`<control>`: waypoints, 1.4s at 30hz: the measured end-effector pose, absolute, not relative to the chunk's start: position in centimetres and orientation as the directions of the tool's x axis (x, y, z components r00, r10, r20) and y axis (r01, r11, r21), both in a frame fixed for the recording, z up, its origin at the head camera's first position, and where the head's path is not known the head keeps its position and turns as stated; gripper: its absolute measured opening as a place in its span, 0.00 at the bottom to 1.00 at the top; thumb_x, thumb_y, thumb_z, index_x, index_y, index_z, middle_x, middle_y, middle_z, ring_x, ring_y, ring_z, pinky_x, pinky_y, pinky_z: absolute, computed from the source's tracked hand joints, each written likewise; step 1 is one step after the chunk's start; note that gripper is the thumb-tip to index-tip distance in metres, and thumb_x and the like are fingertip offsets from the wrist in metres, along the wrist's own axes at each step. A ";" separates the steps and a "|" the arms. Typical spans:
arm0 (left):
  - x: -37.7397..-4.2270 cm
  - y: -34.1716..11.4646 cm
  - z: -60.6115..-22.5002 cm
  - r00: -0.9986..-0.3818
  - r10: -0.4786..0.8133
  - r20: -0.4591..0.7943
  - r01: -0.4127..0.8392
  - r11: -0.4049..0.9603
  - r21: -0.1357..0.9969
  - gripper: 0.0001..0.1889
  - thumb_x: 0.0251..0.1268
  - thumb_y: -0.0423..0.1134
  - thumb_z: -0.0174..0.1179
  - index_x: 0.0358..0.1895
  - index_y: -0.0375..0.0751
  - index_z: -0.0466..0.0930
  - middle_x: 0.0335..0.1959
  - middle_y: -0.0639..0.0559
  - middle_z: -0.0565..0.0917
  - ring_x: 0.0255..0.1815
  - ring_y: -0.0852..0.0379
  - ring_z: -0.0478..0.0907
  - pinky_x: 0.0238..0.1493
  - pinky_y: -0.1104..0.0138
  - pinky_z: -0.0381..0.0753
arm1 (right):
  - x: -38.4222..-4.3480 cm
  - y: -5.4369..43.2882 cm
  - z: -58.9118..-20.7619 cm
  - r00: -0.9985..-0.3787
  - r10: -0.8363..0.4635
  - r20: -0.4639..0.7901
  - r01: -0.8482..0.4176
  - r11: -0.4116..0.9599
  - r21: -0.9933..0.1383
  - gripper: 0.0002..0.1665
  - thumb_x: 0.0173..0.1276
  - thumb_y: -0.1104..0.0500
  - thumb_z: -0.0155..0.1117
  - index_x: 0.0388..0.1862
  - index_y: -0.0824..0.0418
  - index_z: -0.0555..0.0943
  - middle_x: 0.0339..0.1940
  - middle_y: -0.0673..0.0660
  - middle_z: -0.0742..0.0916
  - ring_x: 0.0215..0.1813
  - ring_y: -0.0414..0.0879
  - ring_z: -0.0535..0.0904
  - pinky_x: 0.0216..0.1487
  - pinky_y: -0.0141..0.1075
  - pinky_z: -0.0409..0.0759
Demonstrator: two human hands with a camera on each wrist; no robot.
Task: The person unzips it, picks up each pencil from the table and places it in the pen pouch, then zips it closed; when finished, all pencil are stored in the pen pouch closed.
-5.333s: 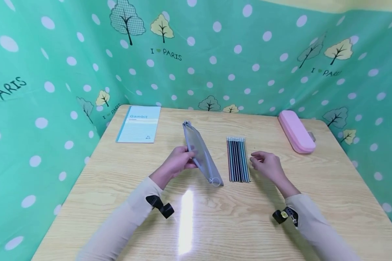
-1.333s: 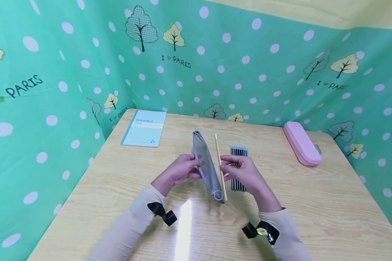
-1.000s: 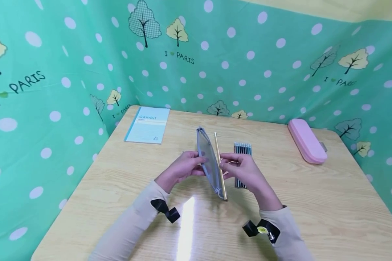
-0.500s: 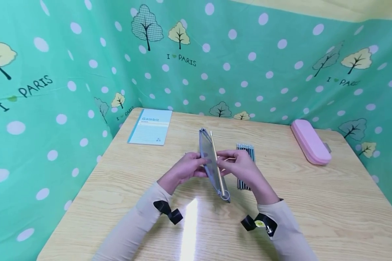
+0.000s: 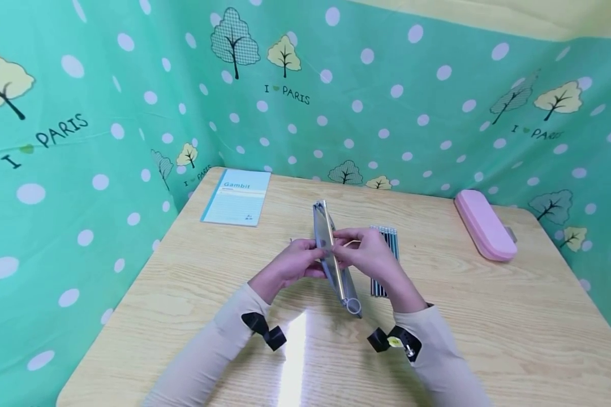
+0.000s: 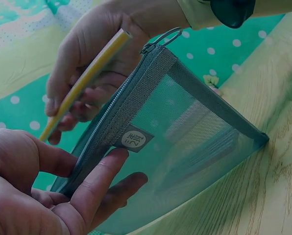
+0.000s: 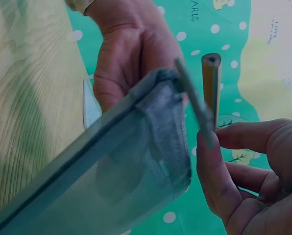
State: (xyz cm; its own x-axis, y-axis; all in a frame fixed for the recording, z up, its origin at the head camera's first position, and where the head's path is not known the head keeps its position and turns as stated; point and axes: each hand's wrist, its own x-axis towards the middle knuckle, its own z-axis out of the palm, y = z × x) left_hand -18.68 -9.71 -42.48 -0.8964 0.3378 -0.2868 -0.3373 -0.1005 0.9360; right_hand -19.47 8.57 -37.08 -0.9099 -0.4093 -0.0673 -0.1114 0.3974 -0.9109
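Note:
My left hand [image 5: 300, 260] grips a grey-blue mesh zip pouch [image 6: 185, 127] by its upper edge, thumb on one side and fingers on the other. The pouch stands on its long side above the table, zip edge up, with a ring pull [image 5: 353, 306] at its near end. Between the thumb and fingers of my right hand [image 5: 369, 254] is a yellow pencil [image 6: 87, 73], held lengthwise just over the zip edge. In the right wrist view the pencil [image 7: 210, 83] shows end-on, beside the ring pull. A row of dark and blue pencils [image 5: 387, 233] lies partly hidden behind my right hand.
A pale blue notebook [image 5: 236, 198] lies at the back left of the wooden table [image 5: 183, 294]. At the back right is a pink pencil case [image 5: 485, 226]. Green curtain [image 5: 412, 113] hangs behind the table and at its sides.
My right hand, bare beside the pencil row at first, picked up the yellow pencil and brought it left until it lies over the pouch's zip edge. The left hand keeps its hold.

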 end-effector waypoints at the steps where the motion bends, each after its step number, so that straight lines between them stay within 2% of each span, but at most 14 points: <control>1: -18.7 -9.7 -42.5 -0.896 0.339 -0.286 -0.337 -0.101 0.936 0.19 0.81 0.30 0.48 0.66 0.19 0.70 0.49 0.32 0.85 0.39 0.53 0.87 0.45 0.66 0.91 | -19.5 8.5 -37.1 -0.909 -0.412 -0.055 -0.130 0.408 -0.904 0.22 0.70 0.67 0.66 0.60 0.77 0.80 0.44 0.68 0.89 0.36 0.48 0.89 0.37 0.37 0.92; 5: -18.7 -9.8 -42.6 -0.896 0.346 -0.279 -0.331 -0.101 0.938 0.19 0.80 0.30 0.48 0.66 0.19 0.70 0.51 0.30 0.85 0.41 0.52 0.88 0.44 0.67 0.91 | -19.5 8.2 -37.2 -0.909 -0.416 -0.007 -0.206 0.464 -0.861 0.20 0.69 0.68 0.69 0.58 0.77 0.82 0.41 0.66 0.90 0.32 0.49 0.89 0.33 0.37 0.92; 12: -18.8 -9.7 -42.5 -0.895 0.350 -0.277 -0.332 -0.108 0.937 0.20 0.80 0.28 0.46 0.67 0.18 0.68 0.58 0.25 0.81 0.52 0.39 0.87 0.47 0.65 0.91 | -19.3 8.0 -36.7 -0.923 -0.385 0.017 -0.236 0.530 -0.814 0.20 0.69 0.67 0.69 0.58 0.75 0.83 0.40 0.64 0.90 0.29 0.48 0.88 0.33 0.38 0.91; 18: -18.8 -9.6 -42.5 -0.893 0.356 -0.277 -0.332 -0.103 0.938 0.19 0.80 0.29 0.47 0.65 0.18 0.69 0.57 0.25 0.82 0.48 0.44 0.88 0.47 0.65 0.91 | -19.5 7.7 -36.5 -0.930 -0.365 0.031 -0.252 0.575 -0.778 0.21 0.68 0.66 0.68 0.58 0.73 0.83 0.40 0.63 0.91 0.28 0.46 0.88 0.31 0.36 0.90; 23: -18.7 -9.5 -42.5 -0.893 0.350 -0.282 -0.336 -0.103 0.936 0.18 0.80 0.29 0.47 0.64 0.18 0.70 0.56 0.25 0.82 0.50 0.41 0.88 0.48 0.63 0.91 | -19.4 7.3 -36.5 -0.934 -0.352 0.060 -0.281 0.620 -0.733 0.21 0.68 0.66 0.68 0.58 0.73 0.84 0.39 0.62 0.91 0.29 0.47 0.88 0.29 0.35 0.89; 27: -18.7 -9.5 -42.5 -0.894 0.335 -0.297 -0.346 -0.096 0.934 0.17 0.80 0.28 0.47 0.64 0.18 0.70 0.53 0.28 0.83 0.47 0.44 0.88 0.48 0.63 0.91 | -19.2 7.0 -36.6 -0.933 -0.346 0.100 -0.315 0.647 -0.694 0.20 0.66 0.67 0.68 0.57 0.73 0.84 0.37 0.61 0.91 0.29 0.46 0.88 0.27 0.33 0.89; 31: -18.7 -9.5 -42.5 -0.895 0.327 -0.304 -0.349 -0.088 0.933 0.18 0.79 0.27 0.47 0.64 0.18 0.70 0.52 0.31 0.83 0.44 0.48 0.88 0.48 0.63 0.91 | -19.1 6.6 -36.7 -0.929 -0.340 0.147 -0.352 0.685 -0.638 0.20 0.65 0.69 0.68 0.56 0.72 0.85 0.37 0.61 0.92 0.21 0.41 0.80 0.21 0.30 0.82; 33: -18.6 -9.5 -42.5 -0.894 0.327 -0.306 -0.351 -0.086 0.933 0.18 0.78 0.26 0.47 0.65 0.18 0.70 0.53 0.30 0.82 0.45 0.46 0.88 0.49 0.63 0.91 | -19.1 6.5 -36.6 -0.926 -0.341 0.160 -0.364 0.703 -0.611 0.21 0.64 0.69 0.68 0.56 0.72 0.85 0.37 0.61 0.92 0.18 0.40 0.76 0.18 0.29 0.79; 38: -18.6 -9.5 -42.4 -0.893 0.332 -0.303 -0.348 -0.086 0.933 0.19 0.77 0.25 0.46 0.65 0.18 0.69 0.55 0.29 0.81 0.45 0.46 0.88 0.50 0.63 0.90 | -19.1 6.1 -36.7 -0.919 -0.352 0.176 -0.389 0.739 -0.550 0.19 0.63 0.70 0.69 0.54 0.72 0.86 0.37 0.62 0.92 0.27 0.46 0.85 0.24 0.30 0.86; 40: -18.7 -9.5 -42.3 -0.895 0.332 -0.298 -0.344 -0.087 0.935 0.19 0.77 0.25 0.46 0.65 0.17 0.69 0.55 0.29 0.82 0.45 0.47 0.88 0.49 0.64 0.90 | -19.0 5.9 -36.7 -0.916 -0.359 0.181 -0.398 0.752 -0.526 0.19 0.62 0.70 0.69 0.53 0.72 0.86 0.36 0.63 0.92 0.30 0.49 0.86 0.25 0.32 0.87; 42: -18.7 -9.5 -42.3 -0.896 0.332 -0.295 -0.341 -0.087 0.936 0.19 0.77 0.25 0.46 0.65 0.17 0.69 0.55 0.28 0.82 0.47 0.44 0.88 0.49 0.64 0.90 | -18.9 5.9 -36.7 -0.911 -0.365 0.191 -0.410 0.761 -0.502 0.17 0.62 0.71 0.70 0.50 0.72 0.87 0.35 0.63 0.91 0.27 0.47 0.84 0.23 0.31 0.85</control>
